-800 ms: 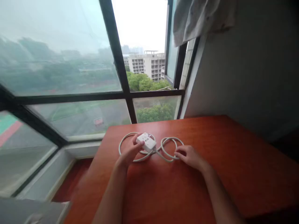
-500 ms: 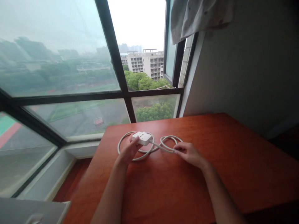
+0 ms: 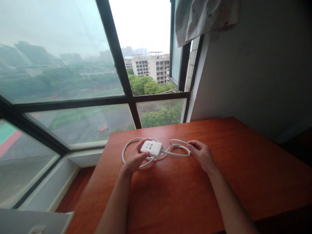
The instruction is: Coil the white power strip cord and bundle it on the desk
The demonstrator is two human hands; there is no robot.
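A white power strip with its white cable looped on both sides lies near the far edge of a reddish-brown wooden table. My left hand grips the strip's near left side, thumb on top. My right hand is closed on the right loop of the cable, which is lifted slightly off the table. Another loop of the cable curves round to the left of my left hand.
A large window with dark frames stands right behind the table's far edge. A grey wall runs along the right. Pale cloth hangs at the top. A grey surface sits at the lower left corner.
My right hand has moved up and away from me and taken hold of the right cable loop, raising it. The power strip has turned a little in my left hand.
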